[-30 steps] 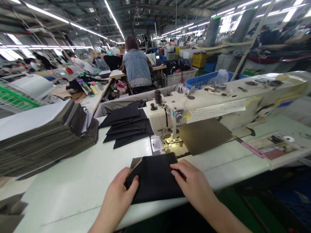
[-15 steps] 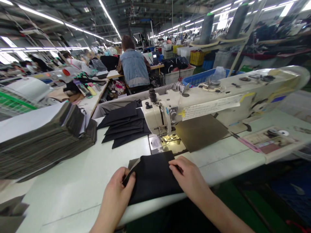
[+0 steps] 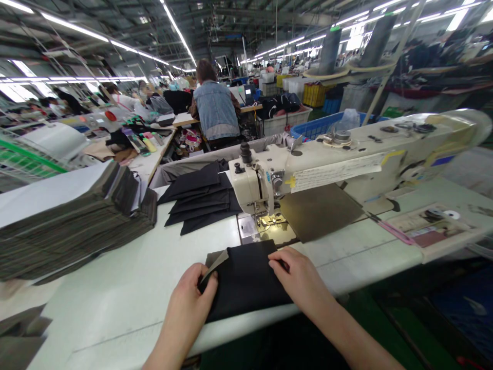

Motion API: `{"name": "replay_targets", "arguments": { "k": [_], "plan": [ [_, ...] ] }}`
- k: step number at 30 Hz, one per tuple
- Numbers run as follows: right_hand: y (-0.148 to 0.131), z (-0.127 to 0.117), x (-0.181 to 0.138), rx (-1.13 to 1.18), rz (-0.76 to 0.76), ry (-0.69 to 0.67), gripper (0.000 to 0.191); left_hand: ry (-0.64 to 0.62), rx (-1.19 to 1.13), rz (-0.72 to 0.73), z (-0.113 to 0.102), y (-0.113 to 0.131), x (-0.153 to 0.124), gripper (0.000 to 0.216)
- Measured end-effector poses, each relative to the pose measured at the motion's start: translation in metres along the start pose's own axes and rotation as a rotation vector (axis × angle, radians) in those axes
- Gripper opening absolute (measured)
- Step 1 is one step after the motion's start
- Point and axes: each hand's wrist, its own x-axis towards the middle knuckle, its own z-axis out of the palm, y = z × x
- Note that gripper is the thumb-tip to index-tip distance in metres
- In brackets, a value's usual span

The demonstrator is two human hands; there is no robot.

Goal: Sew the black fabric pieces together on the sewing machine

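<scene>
A black fabric piece (image 3: pixel 246 280) lies on the white table (image 3: pixel 127 288) in front of the sewing machine (image 3: pixel 327 162). My left hand (image 3: pixel 192 303) pinches the piece's left edge together with a grey strip (image 3: pixel 213 263) that sticks out under it. Over on the other side, my right hand (image 3: pixel 298 280) rests on the piece, its fingers curled and pressing the cloth by the right edge. The needle and presser foot (image 3: pixel 269 218) stand just beyond the fabric.
A tall stack of grey cut pieces (image 3: pixel 69 221) fills the left of the table. Several black pieces (image 3: pixel 200 200) lie behind the machine head, and a dark grey sheet (image 3: pixel 319 210) under its arm. A tray (image 3: pixel 431 226) sits right. A person in a denim jacket (image 3: pixel 215 108) sits ahead.
The left thumb has shifted to pinch the grey strip at the fabric's left corner, which now shows more. Both hands stay on the piece.
</scene>
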Motion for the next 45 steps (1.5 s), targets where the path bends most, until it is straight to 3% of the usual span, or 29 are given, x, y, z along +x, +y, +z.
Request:
{"name": "replay_targets", "arguments": {
  "k": [6,10,16,24,26,28,31,33,36,38,41,45],
  "plan": [
    [0.001,-0.001,0.002,-0.060,-0.034,-0.034,0.013,-0.001,-0.071,-0.093,-0.003,-0.001,0.006,0.027],
    [0.007,-0.002,0.000,-0.067,-0.080,-0.023,0.015,0.004,-0.019,-0.114,-0.001,-0.006,0.008,0.016],
    [0.017,-0.001,-0.001,-0.047,-0.094,-0.011,0.021,-0.033,0.016,-0.120,0.000,-0.008,0.008,0.017],
    [0.011,-0.001,-0.005,-0.223,-0.192,0.035,0.023,-0.086,0.214,-0.091,-0.001,0.000,0.004,0.007],
    [0.011,-0.001,-0.005,-0.302,-0.303,0.069,0.024,-0.032,0.311,0.011,-0.001,-0.002,0.003,0.015],
    [0.014,-0.002,-0.003,-0.316,-0.461,0.049,0.030,-0.014,0.361,0.283,-0.003,-0.006,0.005,0.036],
    [0.013,-0.002,0.002,-0.288,-0.593,-0.040,0.045,-0.194,0.320,0.713,-0.001,-0.003,0.010,0.052],
    [0.007,0.001,0.006,-0.326,-0.561,-0.083,0.046,-0.279,0.307,0.700,0.007,0.007,0.011,0.046],
    [-0.010,0.013,0.010,-0.433,-0.433,-0.106,0.038,-0.199,0.323,0.496,0.028,0.028,0.004,0.042],
    [-0.017,0.025,0.009,-0.488,-0.387,-0.040,0.035,-0.155,0.329,0.514,0.042,0.034,-0.002,0.051],
    [-0.011,0.035,-0.001,-0.462,-0.468,0.084,0.042,-0.129,0.339,0.580,0.052,0.027,-0.007,0.055],
    [0.012,0.015,-0.015,-0.386,-0.546,0.027,0.039,-0.067,0.342,0.578,0.053,0.012,-0.005,0.052]
  ]
}}
